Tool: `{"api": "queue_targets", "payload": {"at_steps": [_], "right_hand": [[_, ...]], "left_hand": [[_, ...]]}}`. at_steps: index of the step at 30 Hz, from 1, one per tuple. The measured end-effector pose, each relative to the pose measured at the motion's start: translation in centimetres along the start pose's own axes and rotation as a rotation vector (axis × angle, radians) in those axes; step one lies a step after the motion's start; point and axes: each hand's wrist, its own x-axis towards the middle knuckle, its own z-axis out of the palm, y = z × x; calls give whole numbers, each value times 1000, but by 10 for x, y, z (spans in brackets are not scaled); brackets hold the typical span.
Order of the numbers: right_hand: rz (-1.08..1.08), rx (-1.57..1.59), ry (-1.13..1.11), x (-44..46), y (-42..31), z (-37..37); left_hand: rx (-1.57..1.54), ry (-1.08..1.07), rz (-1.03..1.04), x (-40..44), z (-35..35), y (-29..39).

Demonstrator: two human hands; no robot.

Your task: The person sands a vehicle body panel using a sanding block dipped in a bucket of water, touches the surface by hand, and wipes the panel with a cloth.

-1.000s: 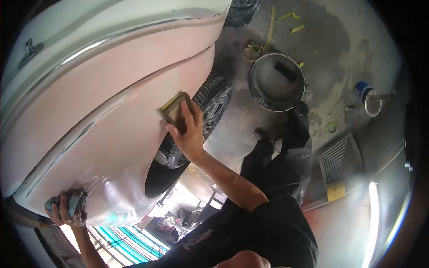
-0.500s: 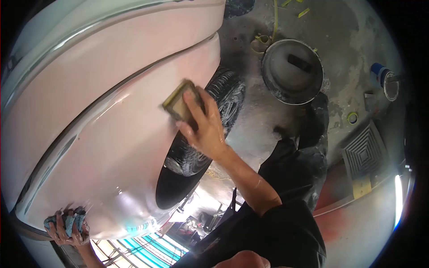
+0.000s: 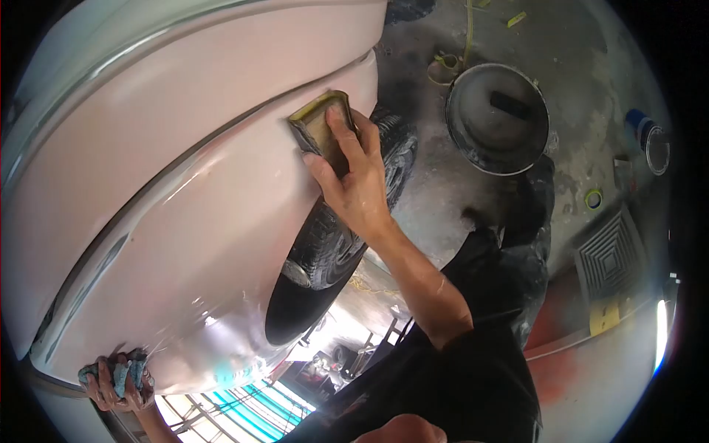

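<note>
My right hand [image 3: 358,173] grips a sanding block [image 3: 325,122] with a greenish-yellow edge. It holds the block against the pinkish-white car fender [image 3: 214,221], just above the wheel arch and below the dark panel seam. Thumb and fingers clasp the block's sides and top. Under that hand the wet, whitish-smeared tire [image 3: 325,244] shows in the arch. At the lower left, my left hand [image 3: 118,391] is closed around a crumpled blue-grey cloth [image 3: 122,373], pressed on the panel's lower corner.
On the grey floor stands a round dark basin [image 3: 473,140] with a black block-shaped object [image 3: 509,105] in it. Further right are a blue can [image 3: 637,124], a tape roll [image 3: 593,198] and a square ridged grille [image 3: 609,255]. Another red-smeared body panel [image 3: 569,376] lies at the lower right.
My right hand has moved the sanding block up and to the right along the fender, toward the seam. My left hand stays at the corner with the cloth; the view has shifted slightly.
</note>
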Motion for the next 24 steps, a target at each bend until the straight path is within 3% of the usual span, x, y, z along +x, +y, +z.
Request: {"api": "queue_targets", "payload": {"at_steps": [7, 13, 17, 21, 24], "right_hand": [[-49, -129, 39, -43, -10, 12], [77, -261, 153, 10, 4, 5], [-101, -263, 99, -29, -7, 4], [52, -308, 179, 15, 9, 3], [-5, -363, 151, 9, 3, 2]], "left_hand": [[6, -2, -23, -9, -1, -1], [17, -5, -29, -11, -2, -3], [18, 2, -31, -10, 0, -3], [18, -10, -29, -8, -4, -7], [27, 4, -39, -11, -4, -4]]}}
